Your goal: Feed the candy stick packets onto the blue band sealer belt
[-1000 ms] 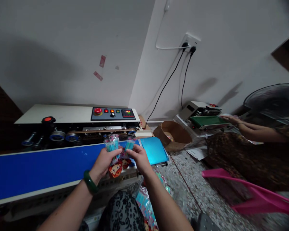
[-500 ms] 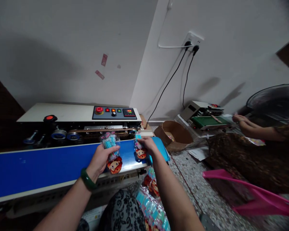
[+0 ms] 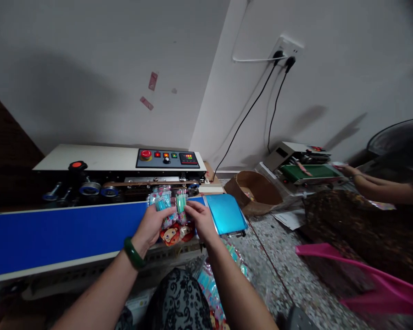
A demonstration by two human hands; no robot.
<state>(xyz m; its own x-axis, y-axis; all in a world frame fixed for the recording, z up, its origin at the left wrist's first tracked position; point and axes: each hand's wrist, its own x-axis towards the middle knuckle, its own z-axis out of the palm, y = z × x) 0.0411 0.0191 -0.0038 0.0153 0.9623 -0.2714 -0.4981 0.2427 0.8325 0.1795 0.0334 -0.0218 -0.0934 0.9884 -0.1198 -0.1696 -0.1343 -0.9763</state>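
My left hand [image 3: 150, 225], with a green bangle at the wrist, is closed around several clear packets [image 3: 164, 214]. They have light blue contents and a red-haired cartoon head at the lower end. Close beside it, my right hand [image 3: 202, 221] pinches another clear packet [image 3: 181, 203] with a greenish strip inside. The two hands' packets overlap at their lower ends. Both hands are over the right part of a blue conveyor belt [image 3: 72, 231], in front of a band sealing machine [image 3: 99, 158]. More packets [image 3: 209, 284] are heaped below my right forearm.
A light blue sheet [image 3: 225, 214] covers the belt's right end. Beyond it stands an open cardboard box [image 3: 261, 201]. At the right, another person's hands [image 3: 353, 172] work at a second machine with a green belt [image 3: 309, 171]. A pink plastic piece [image 3: 361, 284] stands over the speckled floor.
My right hand has moved left along the belt to the left hand, and the packet in it shows a greenish strip now. The left hand keeps its packets. The view has shifted slightly.
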